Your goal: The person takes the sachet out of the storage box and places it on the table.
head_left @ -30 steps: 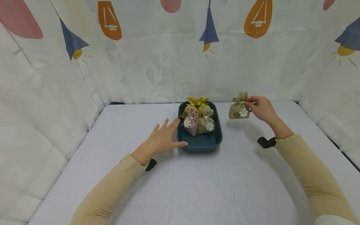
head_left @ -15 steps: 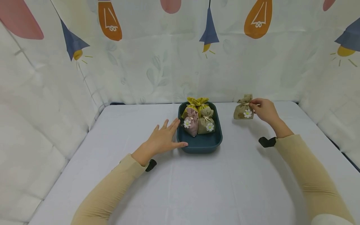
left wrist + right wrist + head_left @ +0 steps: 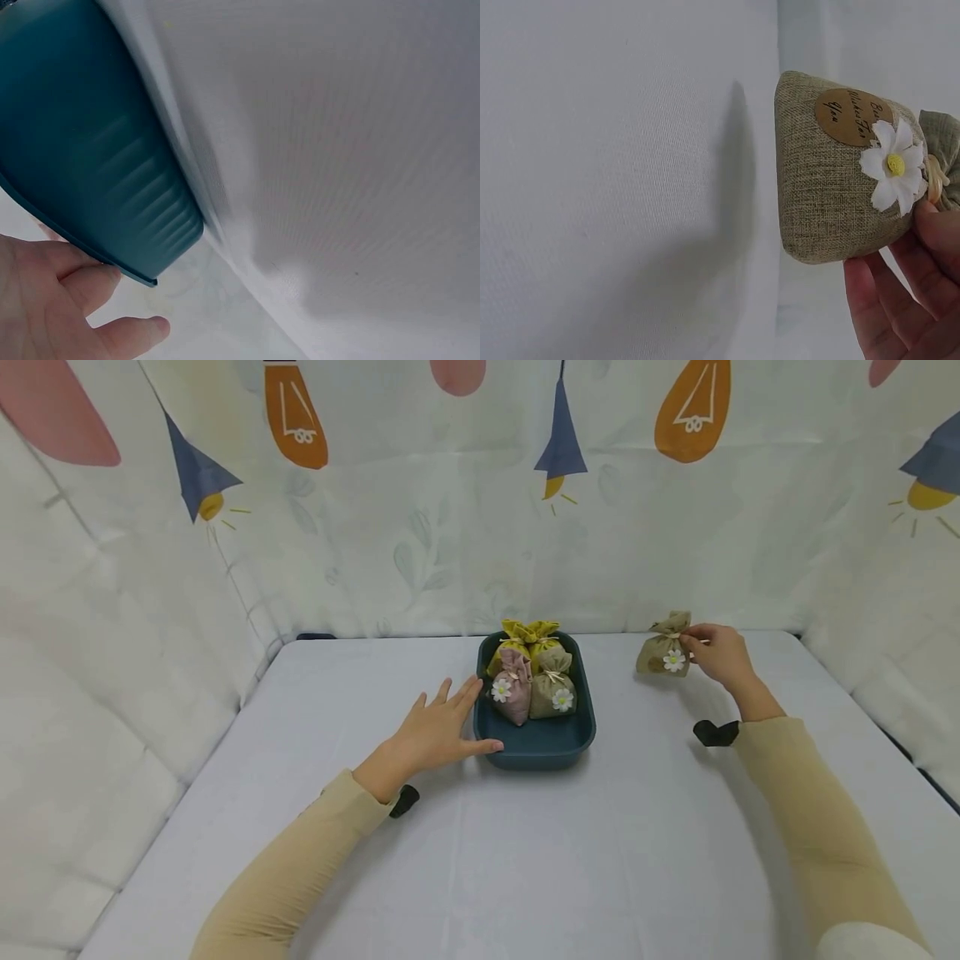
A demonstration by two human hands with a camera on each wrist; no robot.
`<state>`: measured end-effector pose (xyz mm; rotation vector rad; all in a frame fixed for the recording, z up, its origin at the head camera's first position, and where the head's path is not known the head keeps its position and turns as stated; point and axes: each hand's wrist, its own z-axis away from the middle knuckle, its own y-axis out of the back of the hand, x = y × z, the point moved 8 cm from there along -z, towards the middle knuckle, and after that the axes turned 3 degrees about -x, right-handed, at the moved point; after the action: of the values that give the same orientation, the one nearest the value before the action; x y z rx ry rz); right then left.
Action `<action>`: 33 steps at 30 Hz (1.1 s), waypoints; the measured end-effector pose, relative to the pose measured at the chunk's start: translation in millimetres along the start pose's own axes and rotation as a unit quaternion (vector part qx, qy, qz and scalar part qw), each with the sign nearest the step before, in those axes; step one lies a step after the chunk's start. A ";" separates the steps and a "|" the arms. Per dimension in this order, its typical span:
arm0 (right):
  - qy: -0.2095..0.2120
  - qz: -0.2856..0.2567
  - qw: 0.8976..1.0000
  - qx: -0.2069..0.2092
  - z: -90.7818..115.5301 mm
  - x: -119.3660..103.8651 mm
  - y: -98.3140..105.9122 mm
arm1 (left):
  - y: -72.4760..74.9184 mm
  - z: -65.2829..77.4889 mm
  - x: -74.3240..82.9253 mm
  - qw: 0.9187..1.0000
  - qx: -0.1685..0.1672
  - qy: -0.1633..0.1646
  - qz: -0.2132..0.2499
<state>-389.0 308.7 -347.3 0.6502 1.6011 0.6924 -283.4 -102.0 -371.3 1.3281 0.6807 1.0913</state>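
My right hand (image 3: 720, 656) pinches the tied neck of an olive-beige cloth sachet (image 3: 663, 652) at the table's back right. In the right wrist view the sachet (image 3: 832, 172) shows a white flower with a yellow centre and a round brown label; its shadow falls on the cloth beside it. My left hand (image 3: 431, 731) lies with fingers spread at the left rim of a dark teal basin (image 3: 536, 760). Inside the basin sit two yellow sachets (image 3: 542, 639), a pink sachet (image 3: 513, 693) and another olive-beige sachet (image 3: 551, 697). In the left wrist view the fingertips reach the rim of the basin (image 3: 97, 150).
A white cloth covers the table (image 3: 540, 860). Behind it hangs a pale curtain (image 3: 465, 543) printed with lamps and bulbs, close to the table's back edge. Black wrist mounts (image 3: 716, 733) show below both sleeves.
My right hand has carried the olive-beige sachet to the right, away from the basin, and slightly lower. The left hand and the basin have stayed in place.
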 end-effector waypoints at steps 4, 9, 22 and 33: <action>-0.002 -0.009 1.000 0.004 -2.3 4.5 1.6 | -0.4 0.2 0.2 1.000 -0.002 0.002 0.003; -0.012 -0.028 1.000 0.000 -4.0 13.0 0.3 | -1.8 0.0 0.6 1.000 -0.004 0.002 0.002; -0.031 -0.040 0.999 -0.008 -9.3 22.2 -7.0 | -3.1 -1.3 0.5 1.000 -0.007 0.001 -0.004; -0.041 -0.096 0.994 -0.016 -13.8 35.0 -12.4 | 0.0 -0.7 -0.3 1.000 -0.010 0.003 0.000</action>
<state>-407.6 325.4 -378.0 0.4891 1.5494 0.5413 -284.2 -102.0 -371.4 1.3083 0.6741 1.0993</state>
